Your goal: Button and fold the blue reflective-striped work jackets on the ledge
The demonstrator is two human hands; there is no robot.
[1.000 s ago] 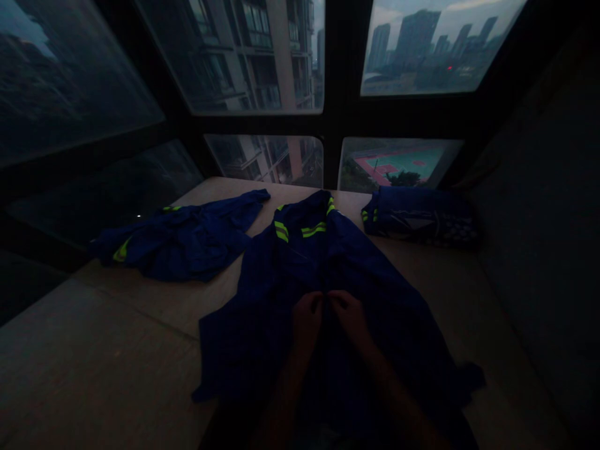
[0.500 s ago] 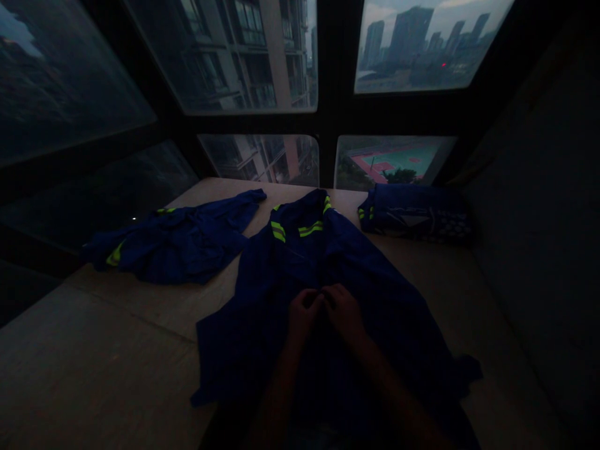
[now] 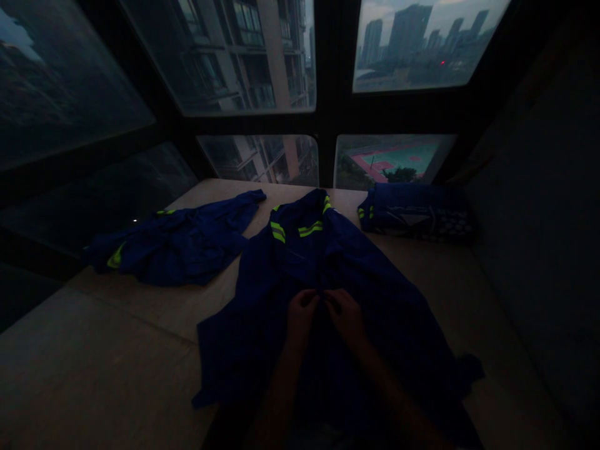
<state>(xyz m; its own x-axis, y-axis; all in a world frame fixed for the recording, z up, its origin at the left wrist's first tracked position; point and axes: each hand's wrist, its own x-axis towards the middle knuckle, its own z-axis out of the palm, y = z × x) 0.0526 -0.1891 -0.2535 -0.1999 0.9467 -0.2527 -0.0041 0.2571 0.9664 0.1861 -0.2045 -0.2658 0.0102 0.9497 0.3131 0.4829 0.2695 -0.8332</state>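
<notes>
A dark blue work jacket (image 3: 276, 281) with yellow-green reflective strips lies spread in front of me, its collar end toward the window. Over its middle front, my left hand (image 3: 302, 312) pinches the cloth at the centre line. My right hand (image 3: 344, 312) pinches the same front edge just beside it, fingertips close to the left ones. Darkness hides whether a button or only fabric sits between the fingers. The jacket's lower part fades into shadow beneath my forearms.
Another blue garment with reflective strips (image 3: 187, 244) lies crumpled at the left. At the back right rests a folded dark blue bundle (image 3: 417, 212) with pale printing. Both are on a pale ledge (image 3: 117, 350). Framed windows (image 3: 328, 125) bound the back, and a wall (image 3: 539, 250) stands at the right.
My fingertips have drawn slightly apart at the jacket's centre line, the right hand shifting a little to the right and down. The garments lie as before.
</notes>
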